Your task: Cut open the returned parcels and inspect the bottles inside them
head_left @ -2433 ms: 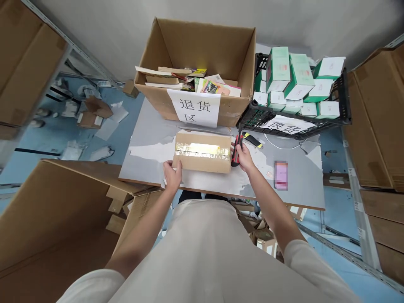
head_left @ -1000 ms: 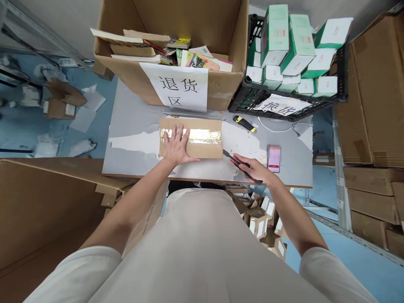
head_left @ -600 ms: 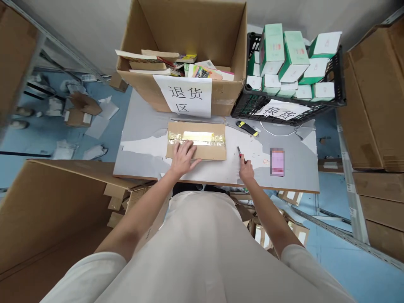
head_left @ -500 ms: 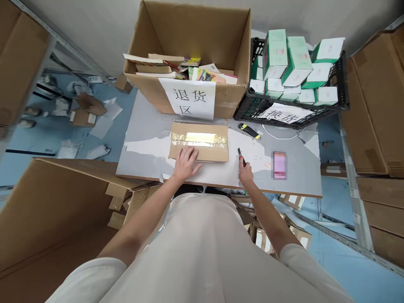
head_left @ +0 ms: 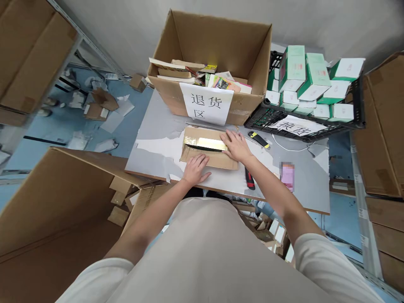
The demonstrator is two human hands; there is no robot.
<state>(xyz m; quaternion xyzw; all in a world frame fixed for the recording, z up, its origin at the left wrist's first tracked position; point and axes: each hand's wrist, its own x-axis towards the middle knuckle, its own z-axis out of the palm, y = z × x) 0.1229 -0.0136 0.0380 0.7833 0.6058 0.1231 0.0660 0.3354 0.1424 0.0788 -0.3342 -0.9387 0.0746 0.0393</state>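
Note:
A small cardboard box [head_left: 213, 160] lies on the table, yellowish tape along its top. Its top seam is parted, leaving a dark gap between the flaps; the contents cannot be made out. My left hand [head_left: 196, 169] rests with fingers laid out on the near flap. At the right end, my right hand [head_left: 236, 146] grips the far flap, fingers on top and thumb by the gap. A red and black utility knife [head_left: 250, 180] lies on the table just right of the box, partly behind my right forearm.
Behind the box stands a large carton [head_left: 249, 103] of books. To its right is a black crate [head_left: 257, 120] of green-and-white boxes. A yellow and black cutter [head_left: 259, 139], a white cable [head_left: 288, 149] and a pink blurred item [head_left: 288, 176] lie on the table [head_left: 311, 185].
My right hand has put down the red and black utility knife and moved left onto the box. The taped seam has opened into a gap. The view has shifted.

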